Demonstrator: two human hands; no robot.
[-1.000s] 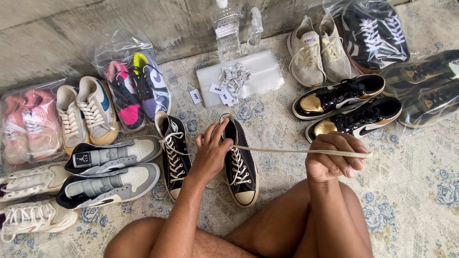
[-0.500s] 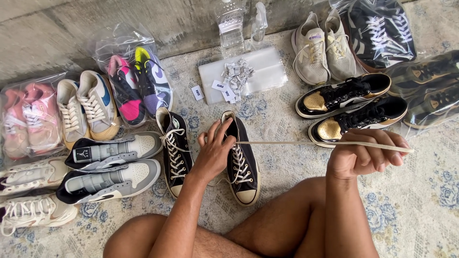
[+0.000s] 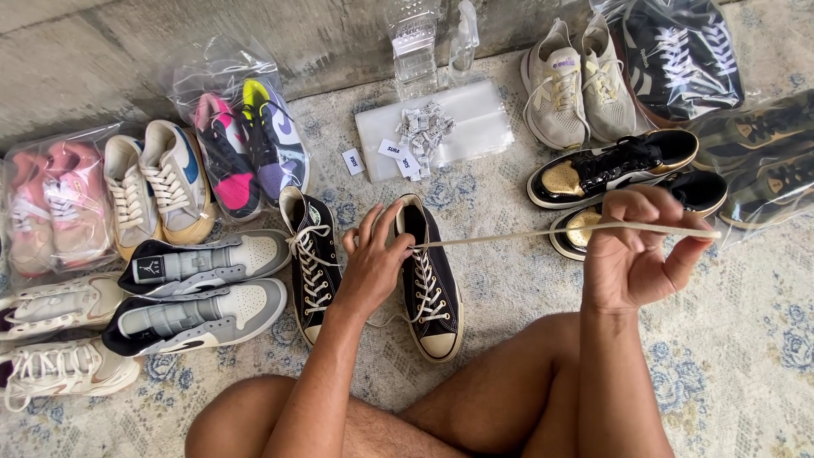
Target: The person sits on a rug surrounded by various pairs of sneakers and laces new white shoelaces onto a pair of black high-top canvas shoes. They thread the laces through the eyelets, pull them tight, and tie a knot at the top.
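Observation:
A black high-top canvas sneaker [image 3: 434, 293] with a white toe cap lies on the rug in front of my crossed legs. My left hand [image 3: 371, 265] rests on its left side near the upper eyelets, holding it steady. My right hand [image 3: 638, 248] is closed on a cream shoelace [image 3: 517, 235] that runs taut from the sneaker's top eyelets out to the right. The matching black sneaker [image 3: 310, 259], laced, lies just left of my left hand.
Grey-and-white high-tops [image 3: 197, 290], bagged pink [image 3: 52, 208] and multicoloured sneakers [image 3: 248, 140] lie left. Black-and-gold sneakers [image 3: 612, 168], cream runners [image 3: 577, 80] and bagged dark shoes [image 3: 678, 55] lie right. A clear bag with small tags [image 3: 434, 131] and clear bottles [image 3: 415, 38] sit by the wall.
My right hand has pulled the shoelace farther right and slightly up, drawing more of it out of the sneaker. My left hand stays on the shoe.

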